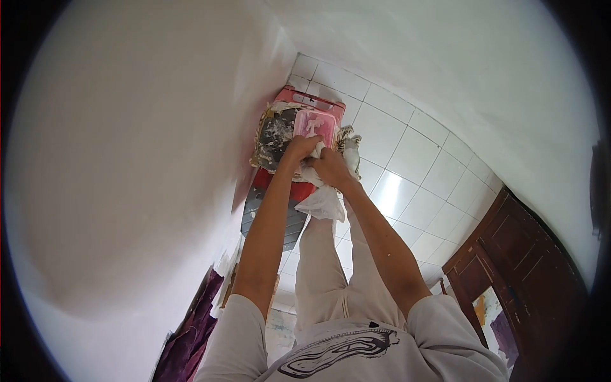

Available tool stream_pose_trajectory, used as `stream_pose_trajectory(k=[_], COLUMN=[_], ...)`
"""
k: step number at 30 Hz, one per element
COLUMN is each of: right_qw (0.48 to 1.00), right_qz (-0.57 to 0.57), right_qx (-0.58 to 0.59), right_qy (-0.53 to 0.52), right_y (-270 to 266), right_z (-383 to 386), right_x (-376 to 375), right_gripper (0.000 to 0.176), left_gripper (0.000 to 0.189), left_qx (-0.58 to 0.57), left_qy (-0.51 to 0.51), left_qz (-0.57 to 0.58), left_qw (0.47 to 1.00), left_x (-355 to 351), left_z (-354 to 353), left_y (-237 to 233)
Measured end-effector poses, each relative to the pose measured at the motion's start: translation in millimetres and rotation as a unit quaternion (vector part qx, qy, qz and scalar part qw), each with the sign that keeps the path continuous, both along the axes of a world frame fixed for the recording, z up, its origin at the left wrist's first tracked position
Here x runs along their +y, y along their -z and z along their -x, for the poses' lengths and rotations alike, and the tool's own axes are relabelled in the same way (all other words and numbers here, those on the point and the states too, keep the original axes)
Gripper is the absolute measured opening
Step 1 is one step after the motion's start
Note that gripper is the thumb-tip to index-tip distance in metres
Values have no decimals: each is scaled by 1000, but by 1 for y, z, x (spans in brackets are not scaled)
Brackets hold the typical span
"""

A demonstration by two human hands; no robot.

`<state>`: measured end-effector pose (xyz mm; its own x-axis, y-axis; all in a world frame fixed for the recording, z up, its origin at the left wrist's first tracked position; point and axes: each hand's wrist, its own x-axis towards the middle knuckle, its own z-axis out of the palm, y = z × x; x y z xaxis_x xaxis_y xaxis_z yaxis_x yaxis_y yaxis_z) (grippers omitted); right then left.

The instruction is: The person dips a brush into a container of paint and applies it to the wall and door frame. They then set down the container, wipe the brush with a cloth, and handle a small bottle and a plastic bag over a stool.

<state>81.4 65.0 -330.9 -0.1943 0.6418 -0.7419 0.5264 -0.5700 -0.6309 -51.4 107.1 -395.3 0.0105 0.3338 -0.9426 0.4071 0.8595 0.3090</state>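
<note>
Both my hands are closed on a white plastic bag (321, 205), which is bunched between them and hangs down toward my legs. My left hand (300, 149) grips its upper end, and my right hand (331, 167) squeezes just below and to the right. Right beyond my fingers lies a pink plastic tray (326, 122) with white paste-like stuff in it. Left of the tray is a dark, flat surface (277, 135) smeared with white. A crumpled, stained cloth or bag (350, 149) hangs at the right side.
A red plastic stool or chair (337, 108) carries these things against the left wall (146, 127). Nearer me are a red piece (301, 190) and a grey ribbed object (280, 223). White floor tiles (382, 134) extend right, toward a dark wooden cabinet or door (515, 248). Purple cloth (194, 325) hangs lower left.
</note>
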Motion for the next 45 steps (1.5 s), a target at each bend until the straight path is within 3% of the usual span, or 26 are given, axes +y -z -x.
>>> stream_pose_trajectory(k=[4,6,12,16,19,21,27,34,37,39,43,45], right_qw=[1000,999,998,997,995,996,995,992,993,994,994,995], right_qz=[6,13,12,-3,-8,-2,-29,-8,13,3,-10,-39], right_qx=[2,0,-10,-30,-31,-25,-13,-22,-29,-11,15,2], right_qy=[23,38,56,76,95,90,93,120,113,113,105,92], right_y=[7,6,0,-3,-5,1,16,2,-3,1,21,16], right_z=[1,1,3,6,6,5,8,6,1,-3,-3,-4], right_x=[-3,-3,-5,-7,-6,-6,-13,-16,-12,-13,-20,-18], right_gripper=[53,53,54,54,51,48,48,50,48,45,43,34], left_gripper=[54,45,44,42,42,43,44,46,49,54,57,58], left_qx=[-11,24,64,38,58,82,97,82,92,35,7,20], left_qy=[-11,23,103,70,104,179,227,189,159,140,114,131], left_qz=[-15,-16,-92,-67,-99,-111,-154,-151,-145,-82,-72,-66], left_qw=[1000,999,988,995,988,974,957,967,972,986,991,989], left_x=[2,2,-2,-2,0,5,7,-1,-3,-4,-9,-7], left_z=[-7,-6,-7,-7,-8,-10,-11,-15,-13,-10,-8,-10], left_y=[-20,-13,-5,-6,-9,-16,-27,-28,-15,-7,3,-1])
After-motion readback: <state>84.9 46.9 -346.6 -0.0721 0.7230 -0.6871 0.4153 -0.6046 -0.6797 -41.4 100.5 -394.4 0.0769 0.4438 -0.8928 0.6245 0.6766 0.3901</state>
